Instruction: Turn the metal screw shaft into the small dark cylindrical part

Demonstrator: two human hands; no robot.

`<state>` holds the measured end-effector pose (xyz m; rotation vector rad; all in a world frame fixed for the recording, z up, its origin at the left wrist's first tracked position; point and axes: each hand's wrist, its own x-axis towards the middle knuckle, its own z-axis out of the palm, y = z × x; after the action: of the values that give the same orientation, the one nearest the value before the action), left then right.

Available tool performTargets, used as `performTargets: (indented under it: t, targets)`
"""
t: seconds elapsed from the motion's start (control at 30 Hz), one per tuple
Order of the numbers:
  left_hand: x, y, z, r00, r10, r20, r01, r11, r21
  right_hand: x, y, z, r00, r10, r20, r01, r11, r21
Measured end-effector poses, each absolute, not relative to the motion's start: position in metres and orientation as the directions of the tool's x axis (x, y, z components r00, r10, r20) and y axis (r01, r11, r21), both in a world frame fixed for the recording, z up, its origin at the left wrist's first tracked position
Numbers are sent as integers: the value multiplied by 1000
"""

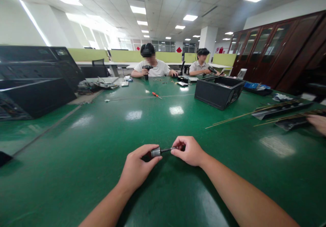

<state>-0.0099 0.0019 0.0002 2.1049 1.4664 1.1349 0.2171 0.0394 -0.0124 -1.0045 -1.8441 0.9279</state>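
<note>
One metal cylinder (pixel 156 152) is clamped in the left hand (pixel 136 167), toward the table's (pixel 84 172) near edge. Right hand (pixel 190 151) pinches its shaft (pixel 166 150), seemingly threaded.

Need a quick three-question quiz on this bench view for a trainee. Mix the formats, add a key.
1. True or false: the left hand holds the metal cylinder, while the right hand pinches the far end of the thin rod.
2. Multiple choice: where is the orange-handled screwdriver?
a) in the right hand
b) inside the open box
c) on the table
3. Fill in the blank: the open box standing on the table is ____ in color.

Key: 1 true; 2 c; 3 black.
</note>
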Motion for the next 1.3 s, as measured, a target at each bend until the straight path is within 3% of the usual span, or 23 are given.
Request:
performTargets:
  t: [1.3]
  targets:
    - [-11,2,1,154,890,429,643,-420,640,219,43,-11,-334,893,301,284,399,-872]
